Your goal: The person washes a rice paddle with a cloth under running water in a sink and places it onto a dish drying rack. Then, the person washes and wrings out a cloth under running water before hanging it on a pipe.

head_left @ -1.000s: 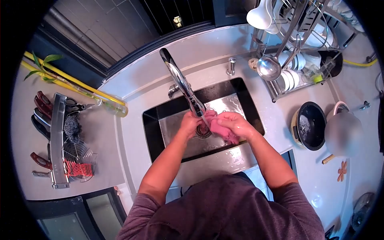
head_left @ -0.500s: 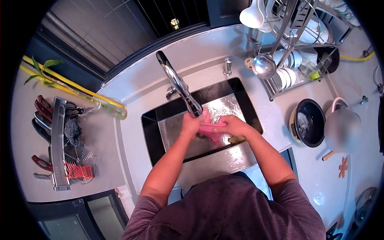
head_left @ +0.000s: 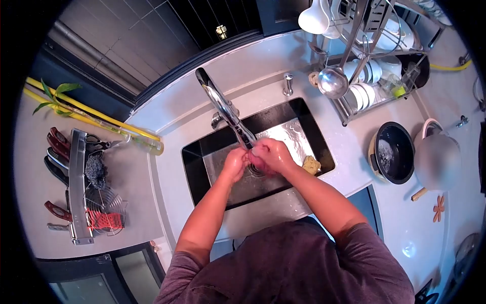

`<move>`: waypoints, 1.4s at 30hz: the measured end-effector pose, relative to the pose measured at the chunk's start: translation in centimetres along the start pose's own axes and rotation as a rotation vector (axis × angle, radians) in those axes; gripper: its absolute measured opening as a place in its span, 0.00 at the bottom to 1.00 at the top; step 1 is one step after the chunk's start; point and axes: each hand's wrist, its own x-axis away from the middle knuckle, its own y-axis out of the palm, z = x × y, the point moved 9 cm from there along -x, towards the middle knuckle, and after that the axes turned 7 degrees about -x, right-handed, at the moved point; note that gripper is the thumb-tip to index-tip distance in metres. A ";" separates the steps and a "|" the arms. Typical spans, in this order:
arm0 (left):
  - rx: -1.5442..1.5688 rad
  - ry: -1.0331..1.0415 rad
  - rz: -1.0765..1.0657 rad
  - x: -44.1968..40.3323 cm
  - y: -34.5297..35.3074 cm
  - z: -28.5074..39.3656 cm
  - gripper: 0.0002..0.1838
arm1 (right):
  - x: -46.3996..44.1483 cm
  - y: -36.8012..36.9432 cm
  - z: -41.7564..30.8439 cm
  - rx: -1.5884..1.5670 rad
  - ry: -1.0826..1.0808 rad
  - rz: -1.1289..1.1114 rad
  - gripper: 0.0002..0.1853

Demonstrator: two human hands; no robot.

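Pale counter wraps round me, dark window beyond it. Steel sink set into counter, dark-walled, base shiny wet. Metal dish rack at right, bowls upright inside; black-lined pot nearer me. Knife holder at left. Chrome faucet arches over sink. My left fingers and right fingers grasp pink cloth, bunched under spout. Yellow sponge at sink's right side.

A kitchen, shown by a dark-walled rectangular metal sink beneath a curved chrome faucet, a wire rack of white dishes and a metal holder of red-handled knives.
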 end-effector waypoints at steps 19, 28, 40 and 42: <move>-0.350 0.230 0.130 6.0 -0.1 8.7 0.11 | 1.5 2.2 10.8 0.181 0.178 -0.423 0.16; -0.006 0.379 0.393 9.3 -4.5 9.8 0.14 | -0.1 1.4 7.2 0.339 -0.050 -0.303 0.18; -0.080 0.518 0.574 10.3 -8.1 10.1 0.14 | -1.0 -2.3 8.1 -0.205 0.092 -0.223 0.12; 0.041 0.483 0.544 8.8 -8.5 7.5 0.15 | -1.3 -2.9 6.7 -0.455 0.058 -0.153 0.11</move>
